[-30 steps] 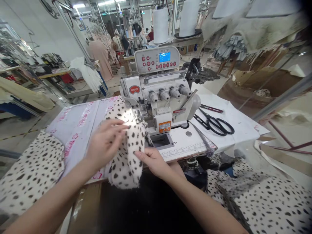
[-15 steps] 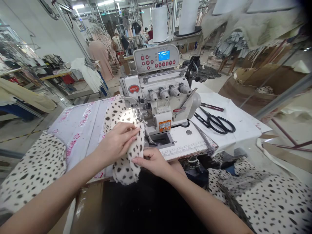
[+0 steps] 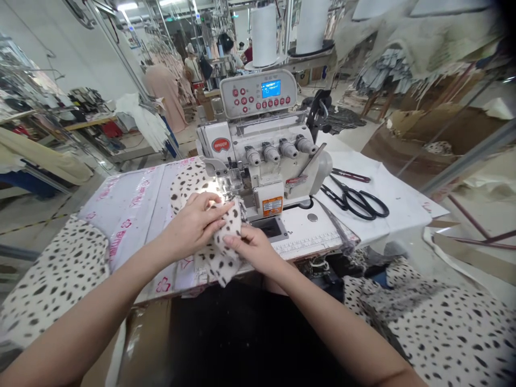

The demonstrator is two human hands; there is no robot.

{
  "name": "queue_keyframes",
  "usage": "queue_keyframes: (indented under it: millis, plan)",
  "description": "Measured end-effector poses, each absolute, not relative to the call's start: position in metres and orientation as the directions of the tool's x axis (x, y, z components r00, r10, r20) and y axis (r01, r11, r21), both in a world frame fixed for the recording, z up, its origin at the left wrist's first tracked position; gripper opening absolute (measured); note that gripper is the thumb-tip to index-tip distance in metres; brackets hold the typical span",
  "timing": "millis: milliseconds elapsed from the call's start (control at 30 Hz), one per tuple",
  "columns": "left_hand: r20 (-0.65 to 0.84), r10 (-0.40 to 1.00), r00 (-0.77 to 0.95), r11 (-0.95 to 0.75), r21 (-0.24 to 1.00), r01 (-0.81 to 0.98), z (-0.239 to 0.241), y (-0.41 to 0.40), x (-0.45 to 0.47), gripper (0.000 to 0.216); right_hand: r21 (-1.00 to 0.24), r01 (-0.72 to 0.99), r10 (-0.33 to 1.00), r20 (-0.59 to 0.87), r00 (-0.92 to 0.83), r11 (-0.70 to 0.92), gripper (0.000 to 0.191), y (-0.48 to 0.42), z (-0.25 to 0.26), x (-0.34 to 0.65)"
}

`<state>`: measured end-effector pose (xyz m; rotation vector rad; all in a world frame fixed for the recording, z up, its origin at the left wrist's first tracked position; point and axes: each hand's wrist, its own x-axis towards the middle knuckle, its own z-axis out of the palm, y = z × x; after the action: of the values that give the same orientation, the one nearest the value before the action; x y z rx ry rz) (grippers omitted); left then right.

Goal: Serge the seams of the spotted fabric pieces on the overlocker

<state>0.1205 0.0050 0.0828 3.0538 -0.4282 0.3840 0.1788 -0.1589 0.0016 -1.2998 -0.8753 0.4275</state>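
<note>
A white fabric piece with dark spots [image 3: 222, 264] runs from the lit needle area of the overlock sewing machine [image 3: 268, 156] down over the table's front edge. My left hand [image 3: 196, 223] lies on the fabric just before the presser foot, fingers pinching it near its right edge. Lower and to the right, my right hand [image 3: 257, 246] grips the same edge between thumb and fingers. The layers under the fingers are partly hidden. Part of the cloth spreads left of the needle, behind my left hand.
Black-handled scissors [image 3: 365, 207] and dark red thread snips [image 3: 350, 176] lie right of the machine. More spotted fabric hangs at the left [image 3: 60, 274] and is heaped at the lower right [image 3: 455, 328]. White thread cones [image 3: 264, 37] stand behind the machine.
My right hand has moved up and slightly right with the fabric edge, nearer the needle. The hanging end of the fabric has risen. My left hand has shifted slightly.
</note>
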Motion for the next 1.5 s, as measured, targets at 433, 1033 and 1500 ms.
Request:
queue_keyframes:
  millis: [433, 1033, 1500]
  plan:
    - [0.407, -0.361, 0.839, -0.902, 0.077, -0.426, 0.08, -0.006, 0.108, 0.031, -0.933, 0.348, 0.769, 0.286, 0.572, 0.088, 0.048, -0.172, 0.004, 0.145]
    - [0.251, -0.32, 0.913, -0.943, 0.004, -0.332, 0.08, 0.003, 0.118, 0.04, -0.966, 0.119, 0.788, 0.256, 0.56, 0.23, 0.037, -0.162, 0.001, 0.183]
    - [0.511, -0.51, 0.691, -0.813, -0.024, -0.582, 0.059, 0.002, 0.083, 0.048, -0.789, 0.515, 0.647, 0.59, 0.483, 0.335, 0.022, -0.178, 0.0, 0.158]
